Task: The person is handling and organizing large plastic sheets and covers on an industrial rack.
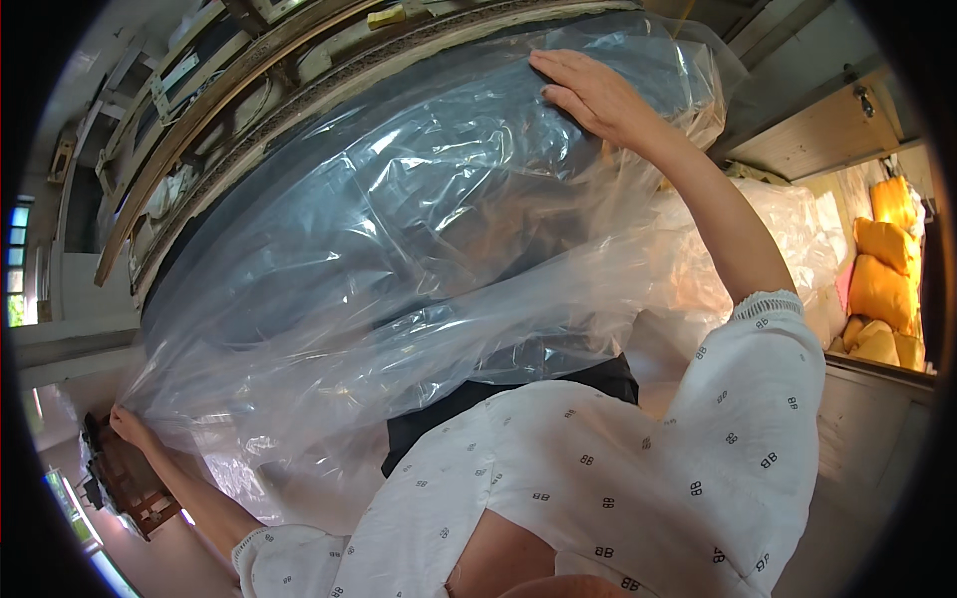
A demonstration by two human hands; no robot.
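Observation:
A large dark grey padded object (329, 249) fills the middle of the view, wrapped in a clear plastic bag (419, 329). My right hand (595, 95) lies flat on top of the bag at its upper right end, fingers spread. My left hand (128, 424) pinches the bag's loose edge at the lower left. Both arms wear white patterned sleeves (638, 468). The far side of the object is hidden behind the plastic.
Wooden frames and shelving (189, 110) stand behind the object at the upper left. Yellow stuffed sacks (882, 279) pile up at the right beside clear-wrapped bundles (788, 229). A dark wooden piece (125, 478) sits low at the left by a window.

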